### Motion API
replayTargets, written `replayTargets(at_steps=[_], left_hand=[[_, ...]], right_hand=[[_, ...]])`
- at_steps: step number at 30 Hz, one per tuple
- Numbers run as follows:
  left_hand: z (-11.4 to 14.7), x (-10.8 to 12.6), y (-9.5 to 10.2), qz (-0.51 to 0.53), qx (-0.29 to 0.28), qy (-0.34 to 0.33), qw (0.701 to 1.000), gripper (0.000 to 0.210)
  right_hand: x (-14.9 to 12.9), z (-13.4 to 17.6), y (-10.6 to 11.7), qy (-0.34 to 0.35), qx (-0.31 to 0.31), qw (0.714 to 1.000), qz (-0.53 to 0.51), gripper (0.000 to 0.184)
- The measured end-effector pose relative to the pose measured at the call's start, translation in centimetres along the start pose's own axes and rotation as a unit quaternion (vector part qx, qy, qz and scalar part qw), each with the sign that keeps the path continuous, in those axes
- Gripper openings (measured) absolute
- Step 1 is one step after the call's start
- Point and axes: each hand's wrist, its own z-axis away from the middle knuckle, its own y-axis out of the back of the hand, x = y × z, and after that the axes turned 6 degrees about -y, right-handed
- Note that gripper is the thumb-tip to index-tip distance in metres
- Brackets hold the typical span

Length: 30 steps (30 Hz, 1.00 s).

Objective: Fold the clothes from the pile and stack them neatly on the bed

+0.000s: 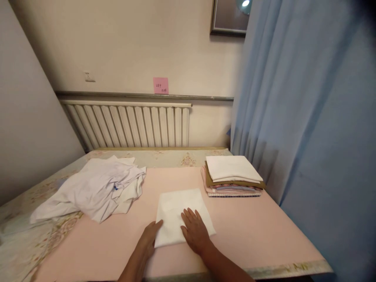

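A white cloth (172, 209), folded into a flat square, lies on the pink sheet in front of me. My right hand (195, 231) rests palm down on its right half, fingers stretched out and slightly spread. At the cloth's left front edge is my left hand (149, 237), turned on its side and closed at the edge, with the thumb tip over the fabric. Its other fingers are partly hidden.
A rumpled heap of white cloth (96, 188) lies at the left. Folded fabrics form a stack (233, 176) at the right back, white on top. Beneath is a pink sheet (243, 231) over a floral cover. A blue curtain (317, 117) hangs at the right; a radiator (129, 123) stands behind.
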Motion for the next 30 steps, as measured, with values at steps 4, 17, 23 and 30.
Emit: replayTargets(at_steps=[4,17,23,30], left_hand=[[-0.4,-0.7,0.1,0.032,-0.002,0.010,0.999,0.022],[-0.6,-1.9,0.6,0.025,0.018,-0.019,0.999,0.024],[-0.7,-1.9,0.4,0.035,0.008,-0.015,0.999,0.021],[-0.7,-2.1,0.6,0.042,-0.002,-0.018,0.999,0.018]], right_hand=[[0.0,0.0,-0.1,-0.001,-0.004,1.000,0.006,0.044],[-0.2,-0.1,0.5,0.005,-0.012,1.000,0.019,0.042],[0.0,-0.1,0.2,0.009,-0.002,1.000,0.015,0.042],[0.2,0.1,-0.6,-0.002,0.017,1.000,0.004,0.043]])
